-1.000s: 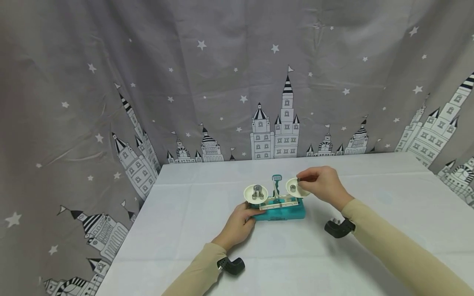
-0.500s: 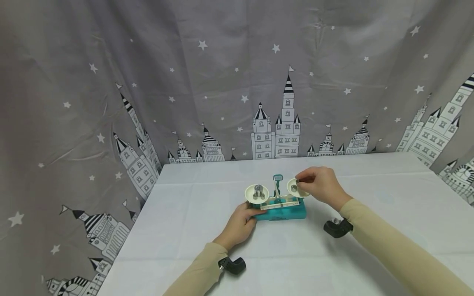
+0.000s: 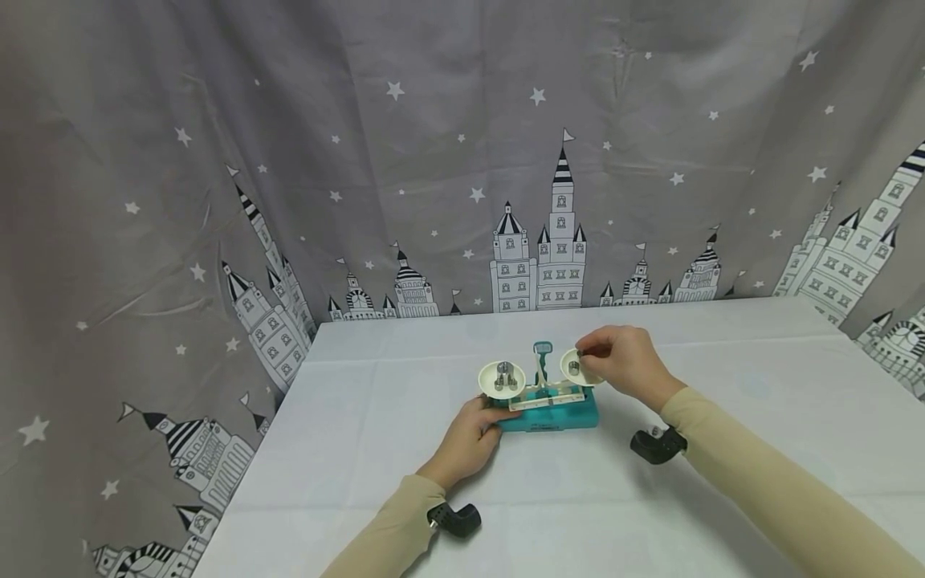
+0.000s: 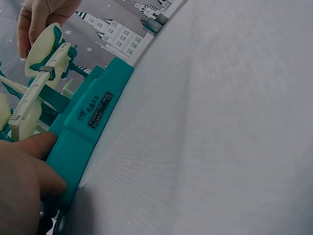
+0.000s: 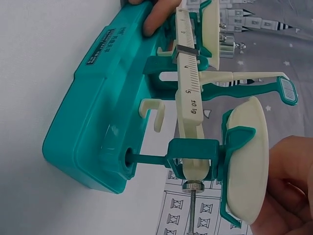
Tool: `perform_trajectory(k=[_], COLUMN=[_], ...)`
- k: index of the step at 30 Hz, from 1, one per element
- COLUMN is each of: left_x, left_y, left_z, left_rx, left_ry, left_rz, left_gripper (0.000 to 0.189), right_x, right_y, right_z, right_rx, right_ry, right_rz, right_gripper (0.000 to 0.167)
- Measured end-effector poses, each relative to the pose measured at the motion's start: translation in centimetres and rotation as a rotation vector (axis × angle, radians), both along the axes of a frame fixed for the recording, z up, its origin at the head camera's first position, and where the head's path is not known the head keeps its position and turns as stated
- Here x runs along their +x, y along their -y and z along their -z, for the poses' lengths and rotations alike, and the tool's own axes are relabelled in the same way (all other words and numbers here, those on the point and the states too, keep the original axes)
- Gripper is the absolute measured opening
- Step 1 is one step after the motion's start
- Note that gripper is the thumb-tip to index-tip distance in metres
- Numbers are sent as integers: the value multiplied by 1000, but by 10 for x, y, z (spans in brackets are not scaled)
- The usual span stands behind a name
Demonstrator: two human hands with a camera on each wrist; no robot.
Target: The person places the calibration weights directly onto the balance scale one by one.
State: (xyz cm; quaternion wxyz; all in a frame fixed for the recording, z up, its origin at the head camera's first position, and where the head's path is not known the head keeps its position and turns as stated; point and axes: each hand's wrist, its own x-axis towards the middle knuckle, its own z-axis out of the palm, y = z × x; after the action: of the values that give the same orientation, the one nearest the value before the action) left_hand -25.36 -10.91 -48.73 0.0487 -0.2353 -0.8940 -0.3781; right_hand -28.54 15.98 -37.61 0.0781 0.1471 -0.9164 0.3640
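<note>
A teal student balance (image 3: 551,415) stands on the table. Its left cream pan (image 3: 490,371) carries several silver metal weights (image 3: 504,374). On the right pan (image 3: 591,379) sits one silver weight (image 3: 574,368). My left hand (image 3: 466,440) grips the left end of the base; in the left wrist view its thumb and a finger lie against the teal body. My right hand (image 3: 627,359) is at the right pan, its fingertips pinching a small dark metal weight (image 3: 580,353) over the pan. In the right wrist view the pan hides those fingertips.
A white cloth covers the table (image 3: 347,433). Behind it hangs a grey curtain (image 3: 433,104) printed with stars and castles. The balance's upright pointer (image 3: 542,357) rises between the pans, close to the right hand. Each wrist wears a black camera mount (image 3: 659,446).
The right hand has shifted very slightly left over the right pan, still pinching the small weight. The left hand stays on the base.
</note>
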Motion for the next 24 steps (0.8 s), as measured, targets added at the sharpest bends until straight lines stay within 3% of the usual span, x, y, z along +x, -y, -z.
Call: perform_trajectory(k=[9,24], left_x=[0,0], left_y=[0,0], left_z=[0,1], left_rx=[-3,-5], left_ry=[-13,10], left_rz=[6,-5], left_gripper=[40,40], right_x=[0,-1], right_y=[1,3], right_z=[5,1], right_rx=[33,83], right_ry=[-65,-39], right_rz=[-19,-48], right_gripper=[21,24])
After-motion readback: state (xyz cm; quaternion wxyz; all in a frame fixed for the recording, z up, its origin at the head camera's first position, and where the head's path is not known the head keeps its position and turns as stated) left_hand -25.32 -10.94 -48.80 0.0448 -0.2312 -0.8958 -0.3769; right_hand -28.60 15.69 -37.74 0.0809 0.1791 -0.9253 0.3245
